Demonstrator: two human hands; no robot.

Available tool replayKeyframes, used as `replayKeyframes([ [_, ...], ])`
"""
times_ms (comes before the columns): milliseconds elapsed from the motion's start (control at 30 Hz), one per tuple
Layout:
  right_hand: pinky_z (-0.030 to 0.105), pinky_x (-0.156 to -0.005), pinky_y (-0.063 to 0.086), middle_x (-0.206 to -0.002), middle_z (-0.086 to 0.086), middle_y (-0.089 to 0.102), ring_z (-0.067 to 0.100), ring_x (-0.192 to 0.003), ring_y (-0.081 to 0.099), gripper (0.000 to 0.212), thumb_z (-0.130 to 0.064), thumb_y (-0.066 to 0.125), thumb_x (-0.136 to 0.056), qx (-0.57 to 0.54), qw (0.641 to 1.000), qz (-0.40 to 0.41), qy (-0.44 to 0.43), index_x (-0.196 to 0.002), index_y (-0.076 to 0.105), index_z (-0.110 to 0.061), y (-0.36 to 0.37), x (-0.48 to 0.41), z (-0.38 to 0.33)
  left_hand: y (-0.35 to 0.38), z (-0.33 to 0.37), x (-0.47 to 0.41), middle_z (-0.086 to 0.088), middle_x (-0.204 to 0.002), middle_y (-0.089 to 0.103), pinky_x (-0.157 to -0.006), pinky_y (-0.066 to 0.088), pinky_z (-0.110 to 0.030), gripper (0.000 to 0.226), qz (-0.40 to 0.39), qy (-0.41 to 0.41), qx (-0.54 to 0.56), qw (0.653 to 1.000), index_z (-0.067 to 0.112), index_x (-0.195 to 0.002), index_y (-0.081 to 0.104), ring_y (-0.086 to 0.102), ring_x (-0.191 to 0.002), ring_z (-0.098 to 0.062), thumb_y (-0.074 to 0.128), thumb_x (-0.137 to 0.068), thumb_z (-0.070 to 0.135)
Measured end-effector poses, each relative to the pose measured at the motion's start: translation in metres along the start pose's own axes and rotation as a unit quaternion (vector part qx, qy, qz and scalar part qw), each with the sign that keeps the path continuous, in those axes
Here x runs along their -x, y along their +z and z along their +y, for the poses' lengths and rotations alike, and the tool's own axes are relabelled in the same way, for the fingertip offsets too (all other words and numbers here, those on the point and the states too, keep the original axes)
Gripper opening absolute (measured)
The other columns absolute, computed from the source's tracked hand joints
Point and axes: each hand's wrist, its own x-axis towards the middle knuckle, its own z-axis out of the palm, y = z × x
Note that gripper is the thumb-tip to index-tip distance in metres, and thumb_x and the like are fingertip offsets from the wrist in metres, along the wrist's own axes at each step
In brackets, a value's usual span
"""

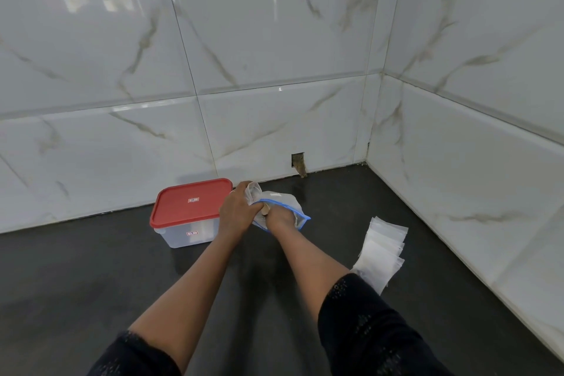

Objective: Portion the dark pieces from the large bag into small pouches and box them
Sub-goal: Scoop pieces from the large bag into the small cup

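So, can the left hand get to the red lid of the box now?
Probably yes. The red lid lies just beside the left hand, with nothing between them, but that hand is holding a small pouch and would need to let go first.

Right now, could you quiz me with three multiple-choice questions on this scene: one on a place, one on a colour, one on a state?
1. Where does the stack of small pouches lie?
A. right of the right hand
B. on the box lid
C. left of the box

2. What colour is the lid of the box?
A. green
B. red
C. yellow

3. What state is the box in?
A. lid off
B. tipped over
C. lid on

Answers: 1 A, the pouches fan out on the dark counter to the right; 2 B, the lid is red; 3 C, the lid sits flat on top.
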Motion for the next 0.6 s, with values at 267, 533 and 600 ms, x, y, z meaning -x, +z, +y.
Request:
replayKeyframes([
  [267, 0.026, -0.105, 0.037, -0.141, 0.01, 0.045, 0.022, -0.129, 0.045, 0.041, -0.023, 0.038, -0.102, -0.013, 1.0, -0.003, 0.026, -0.139, 0.04, -0.007, 0.006, -0.015, -0.015, -0.01, -0.013, -0.015, -0.006, -0.106, 0.064, -0.088, 0.047, -0.044, 0.047, 0.022, 0.002, 0.016, 1.0, 0.019, -0.118, 0.055, 0.057, -0.095, -0.025, 0.07, -0.074, 0.023],
  [533, 0.028, -0.104, 0.037, -0.139, 0.011, 0.046, 0.023, -0.127, 0.046, 0.042, -0.028, 0.034, -0.102, -0.047, 0.997, -0.048, 0.049, -0.138, 0.041, -0.008, 0.021, -0.013, -0.025, -0.02, -0.022, -0.019, -0.005, -0.108, 0.063, -0.083, 0.048, -0.038, 0.049, 0.027, 0.008, -0.005, 1.0, 0.019, -0.122, 0.053, 0.057, -0.096, -0.023, 0.069, -0.077, 0.024],
  [600, 0.027, -0.104, 0.037, -0.138, 0.011, 0.047, 0.022, -0.126, 0.046, 0.042, -0.028, 0.034, -0.102, -0.05, 0.995, -0.061, 0.061, -0.137, 0.041, -0.008, 0.021, -0.012, -0.028, -0.022, -0.025, -0.019, -0.005, -0.108, 0.063, -0.082, 0.047, -0.037, 0.049, 0.028, 0.01, -0.009, 1.0, 0.019, -0.122, 0.053, 0.057, -0.096, -0.023, 0.07, -0.077, 0.024],
])
